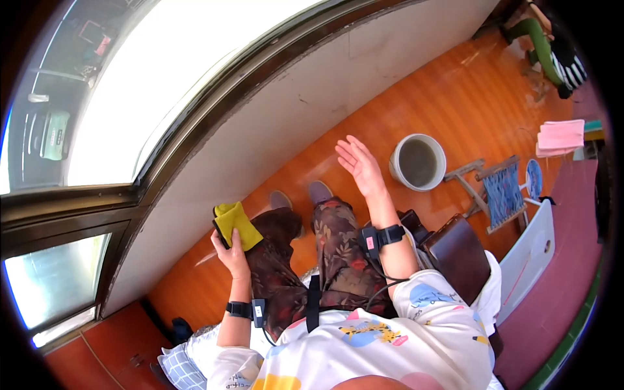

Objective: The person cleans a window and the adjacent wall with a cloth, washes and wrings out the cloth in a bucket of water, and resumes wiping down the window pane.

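In the head view, my left hand is closed around a folded yellow-green cloth, with the thumb on top. A dark edge shows along the cloth's left side; I cannot make out what it is. My right hand is stretched forward over the floor with its palm showing and fingers extended, holding nothing. Just right of it stands a pale bucket with greyish water in it; hand and bucket are apart.
A framed window sits above a white wall on the left. Right of the bucket are a folding stool with a blue woven seat, a brown leather seat and a white board. Another person is at the far right.
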Available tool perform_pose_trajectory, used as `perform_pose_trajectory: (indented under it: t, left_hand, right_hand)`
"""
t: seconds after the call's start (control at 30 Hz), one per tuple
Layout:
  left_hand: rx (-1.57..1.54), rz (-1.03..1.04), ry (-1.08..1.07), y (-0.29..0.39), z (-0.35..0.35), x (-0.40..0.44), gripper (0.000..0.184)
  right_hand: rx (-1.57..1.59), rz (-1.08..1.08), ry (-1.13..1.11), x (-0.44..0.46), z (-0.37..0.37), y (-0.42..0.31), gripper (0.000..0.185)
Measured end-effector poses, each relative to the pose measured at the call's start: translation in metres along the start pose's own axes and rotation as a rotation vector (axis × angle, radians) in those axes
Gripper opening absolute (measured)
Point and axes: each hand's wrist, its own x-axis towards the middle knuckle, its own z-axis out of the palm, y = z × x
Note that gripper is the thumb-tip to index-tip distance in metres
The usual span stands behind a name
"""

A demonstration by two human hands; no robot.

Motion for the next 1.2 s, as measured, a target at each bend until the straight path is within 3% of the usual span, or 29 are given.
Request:
perform_pose_trajectory:
  t: [0.07, 0.2, 0.27, 0.33, 0.4, 0.43, 0.5, 0.63, 0.7, 0.77, 0.8, 0.87, 1.0, 1.07, 1.2]
  left_hand:
    - [-0.308, -0.091, -0.041, 0.017, 0.012, -0.001, 0.036]
    - [-0.258, 0.032, -0.205, 0.078, 0.036, -0.015, 0.045]
    - [-0.242, -0.054, -0.481, 0.108, 0.042, -0.027, 0.053]
    - [0.054, 0.324, -0.646, 0.124, 0.04, -0.04, 0.055]
    - [0.112, 0.322, -0.922, 0.147, 0.016, -0.046, 0.058]
    - [0.123, 0.462, -0.908, 0.135, 0.008, -0.045, 0.055]
    - [0.258, 0.558, -0.79, 0.141, -0.024, -0.032, 0.054]
    - [0.598, 0.741, -0.429, 0.113, -0.085, 0.03, 0.046]
    - [0.733, 0.733, -0.305, 0.092, -0.111, 0.072, 0.043]
    - [0.845, 0.774, -0.176, 0.07, -0.133, 0.11, 0.038]
    - [0.842, 0.777, -0.176, 0.07, -0.143, 0.121, 0.038]
    - [0.851, 0.75, -0.08, 0.073, -0.156, 0.135, 0.034]
    - [0.93, 0.955, 0.136, 0.115, -0.18, 0.139, 0.03]
    - [1.016, 1.012, 0.224, 0.14, -0.199, 0.146, 0.032]
    - [1.191, 1.185, 0.38, 0.199, -0.228, 0.174, 0.037]
  right_hand:
    - [-0.103, -0.053, -0.175, -0.028, 0.066, -0.01, 0.036]
    - [-0.428, -0.194, -0.444, -0.086, 0.134, 0.006, 0.044]
    - [-0.424, -0.222, -0.398, -0.102, 0.141, 0.029, 0.045]
    - [-0.273, -0.206, -0.274, -0.115, 0.138, 0.048, 0.042]
    - [0.112, -0.03, -0.123, -0.119, 0.118, 0.057, 0.034]
    - [0.323, 0.212, -0.108, -0.119, 0.107, 0.058, 0.039]
    - [0.465, 0.366, 0.072, -0.104, 0.082, 0.072, 0.052]
    - [0.505, 0.276, 0.171, -0.095, 0.078, 0.062, 0.044]
    - [0.483, 0.243, 0.18, -0.088, 0.093, 0.055, 0.042]
    - [0.275, 0.023, 0.086, -0.069, 0.104, 0.053, 0.036]
    - [0.275, 0.019, 0.087, -0.065, 0.122, 0.048, 0.036]
    - [0.017, -0.338, -0.003, -0.06, 0.166, 0.041, 0.036]
    - [-0.727, -0.905, -0.15, -0.046, 0.273, 0.044, 0.038]
    - [-0.905, -1.253, -0.259, -0.023, 0.321, 0.07, 0.034]
    - [-1.054, -1.449, -0.639, 0.0, 0.385, 0.151, 0.022]
